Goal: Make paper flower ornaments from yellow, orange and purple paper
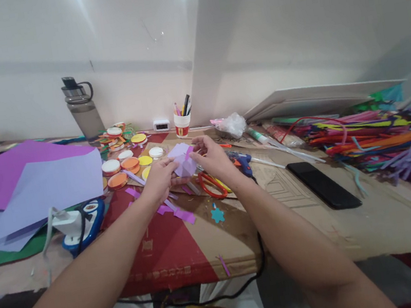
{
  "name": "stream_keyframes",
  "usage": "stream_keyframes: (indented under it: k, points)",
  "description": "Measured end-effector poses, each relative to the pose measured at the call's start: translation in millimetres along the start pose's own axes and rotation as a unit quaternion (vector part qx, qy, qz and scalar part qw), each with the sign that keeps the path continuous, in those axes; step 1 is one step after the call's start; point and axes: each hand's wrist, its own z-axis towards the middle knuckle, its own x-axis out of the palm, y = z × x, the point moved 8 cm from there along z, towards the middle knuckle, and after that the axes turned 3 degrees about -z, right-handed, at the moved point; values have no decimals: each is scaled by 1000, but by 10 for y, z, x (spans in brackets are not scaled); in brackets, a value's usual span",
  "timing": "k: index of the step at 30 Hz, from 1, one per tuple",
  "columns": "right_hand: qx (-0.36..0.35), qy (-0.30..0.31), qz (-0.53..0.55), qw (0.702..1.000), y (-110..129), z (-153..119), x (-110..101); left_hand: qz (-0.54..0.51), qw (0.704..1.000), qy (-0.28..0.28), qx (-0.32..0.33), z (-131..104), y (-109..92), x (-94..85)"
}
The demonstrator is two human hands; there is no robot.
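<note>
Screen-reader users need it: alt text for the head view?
Two hands, left and right, hold a light purple paper piece over a cluttered cardboard-covered table, with a water bottle behind and a phone at right.

Brown cardboard is covering the counter [291, 229]; the phone [323, 185] is showing smooth black glossiness, while lilac sheets [55, 188] are looking like matt paper.
</note>
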Motion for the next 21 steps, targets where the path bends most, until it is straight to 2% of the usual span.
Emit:
stream_keyframes:
  k: [9, 21]
  points:
    - [-10, -13, -31, 999, 1, -4, 3, 44, 999, 6, 14, -38, -27, 68]
    - [-50, -12, -60, 997, 33, -15, 6, 89, 995, 6, 34, -38, -40, 66]
